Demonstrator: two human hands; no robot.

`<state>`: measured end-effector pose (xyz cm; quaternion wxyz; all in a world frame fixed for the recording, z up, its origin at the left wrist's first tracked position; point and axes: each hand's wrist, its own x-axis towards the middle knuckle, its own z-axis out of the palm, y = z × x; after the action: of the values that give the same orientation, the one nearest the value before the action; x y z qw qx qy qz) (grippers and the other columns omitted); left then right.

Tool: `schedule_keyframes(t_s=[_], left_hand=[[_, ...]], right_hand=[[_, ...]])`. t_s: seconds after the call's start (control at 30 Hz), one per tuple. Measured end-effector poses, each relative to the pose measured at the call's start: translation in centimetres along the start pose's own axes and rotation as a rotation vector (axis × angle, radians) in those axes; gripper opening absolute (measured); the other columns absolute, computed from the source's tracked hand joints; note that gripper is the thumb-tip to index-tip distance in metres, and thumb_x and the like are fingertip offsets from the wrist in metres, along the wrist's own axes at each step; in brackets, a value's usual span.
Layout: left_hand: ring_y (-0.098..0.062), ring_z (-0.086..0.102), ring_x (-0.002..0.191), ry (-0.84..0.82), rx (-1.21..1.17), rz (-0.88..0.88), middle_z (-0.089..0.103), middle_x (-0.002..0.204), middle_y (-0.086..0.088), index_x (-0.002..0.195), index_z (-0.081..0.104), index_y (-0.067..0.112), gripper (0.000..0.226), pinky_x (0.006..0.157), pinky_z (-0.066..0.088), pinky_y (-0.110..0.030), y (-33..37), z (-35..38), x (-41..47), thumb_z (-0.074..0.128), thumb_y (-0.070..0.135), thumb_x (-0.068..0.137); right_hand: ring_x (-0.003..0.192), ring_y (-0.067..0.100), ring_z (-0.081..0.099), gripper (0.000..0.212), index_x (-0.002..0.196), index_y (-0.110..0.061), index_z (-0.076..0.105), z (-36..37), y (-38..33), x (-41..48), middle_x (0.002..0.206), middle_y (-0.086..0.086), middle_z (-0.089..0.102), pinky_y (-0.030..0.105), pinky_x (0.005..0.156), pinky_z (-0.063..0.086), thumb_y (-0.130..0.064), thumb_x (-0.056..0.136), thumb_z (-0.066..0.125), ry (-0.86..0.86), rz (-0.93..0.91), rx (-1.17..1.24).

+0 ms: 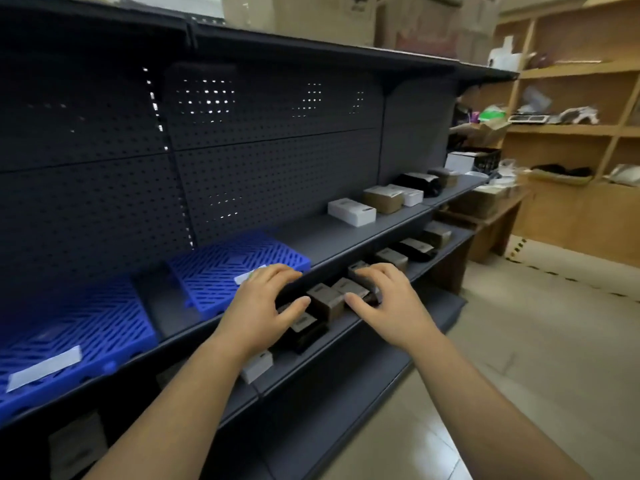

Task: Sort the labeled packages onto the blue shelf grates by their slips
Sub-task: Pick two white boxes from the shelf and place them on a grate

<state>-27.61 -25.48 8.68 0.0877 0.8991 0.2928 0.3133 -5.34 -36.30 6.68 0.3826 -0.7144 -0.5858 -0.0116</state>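
Grates (pixel 214 271) lying at 9 o'clock, slips (pixel 45 367) facing out for matching. Left hand (pixel 263 306), right hand (pixel 384 299) hovering over boxes (pixel 327 301) on lower shelf (pixel 349 327), fingers spread, gripping nothing, likely framing one to lift. Upper boxes (pixel 351 212) waiting at 2 o'clock.

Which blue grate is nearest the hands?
The blue slatted plastic grate farther along the dark metal shelf: the left hand is by its front corner and white paper slip. The other blue grate lies further left, apart from that hand.
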Motion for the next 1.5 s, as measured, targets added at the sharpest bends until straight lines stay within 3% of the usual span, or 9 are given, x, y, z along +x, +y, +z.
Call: schedule_keyframes(t_s=[0.13,0.4,0.67,0.87,1.03,1.17,1.5], left_hand=[[-0.006,0.04,0.122,-0.031,-0.009,0.023,0.049,0.128,0.014,0.127,0.054,0.029,0.05,0.104,0.035,-0.03,0.3,5.6,6.2,0.051,0.058,0.087],[-0.01,0.042,0.12,-0.018,-0.117,0.056,0.05,0.129,0.011,0.126,0.055,0.028,0.056,0.102,0.038,-0.037,0.6,15.5,20.3,0.045,0.062,0.083],[-0.007,0.033,0.129,-0.067,-0.166,0.105,0.043,0.137,0.012,0.134,0.049,0.03,0.05,0.105,0.029,-0.031,3.6,23.9,32.7,0.057,0.05,0.089],[-0.008,0.035,0.128,-0.089,-0.142,0.111,0.041,0.138,0.013,0.134,0.05,0.029,0.057,0.107,0.031,-0.033,5.8,32.0,40.9,0.05,0.059,0.086],[-0.011,0.033,0.132,-0.065,-0.072,0.057,0.04,0.142,0.012,0.136,0.047,0.029,0.065,0.108,0.033,-0.041,7.1,36.6,49.5,0.042,0.067,0.083],[-0.01,0.033,0.131,-0.009,-0.047,-0.032,0.04,0.142,0.013,0.136,0.047,0.031,0.066,0.108,0.033,-0.042,6.4,39.1,54.4,0.04,0.068,0.082],[-0.016,0.039,0.128,0.052,0.078,-0.264,0.043,0.142,0.007,0.135,0.049,0.028,0.07,0.106,0.035,-0.046,0.7,44.3,60.2,0.036,0.069,0.08]], right_hand=[[0.125,0.009,0.041,0.054,0.13,-0.03,0.055,-1.1,6.6,3.4,0.126,-0.012,0.047,0.026,0.103,0.036,-0.06,0.085,0.057,-0.007,0.042,-0.03],[0.123,0.013,0.047,0.067,0.128,-0.027,0.058,-3.8,17.0,13.9,0.125,-0.007,0.051,0.036,0.104,0.041,-0.072,0.08,0.047,0.026,0.078,-0.098],[0.119,0.0,0.041,0.052,0.134,-0.027,0.054,-8.2,27.7,20.8,0.13,-0.012,0.047,0.013,0.097,0.028,-0.052,0.089,0.063,0.059,0.153,-0.096],[0.124,0.004,0.042,0.056,0.135,-0.028,0.053,-9.7,38.1,25.8,0.132,-0.012,0.046,0.018,0.101,0.029,-0.057,0.088,0.061,0.052,0.158,-0.068],[0.127,0.007,0.042,0.065,0.136,-0.028,0.053,-11.4,45.6,33.5,0.133,-0.01,0.047,0.023,0.106,0.035,-0.066,0.084,0.053,0.014,0.114,-0.022],[0.123,0.005,0.042,0.058,0.136,-0.029,0.052,-11.5,50.0,40.0,0.13,-0.012,0.046,0.02,0.101,0.033,-0.06,0.087,0.058,-0.038,0.046,0.025],[0.132,0.011,0.039,0.059,0.137,-0.029,0.051,-4.7,57.3,52.1,0.139,-0.011,0.044,0.033,0.107,0.038,-0.059,0.087,0.059,-0.237,-0.055,0.088]])
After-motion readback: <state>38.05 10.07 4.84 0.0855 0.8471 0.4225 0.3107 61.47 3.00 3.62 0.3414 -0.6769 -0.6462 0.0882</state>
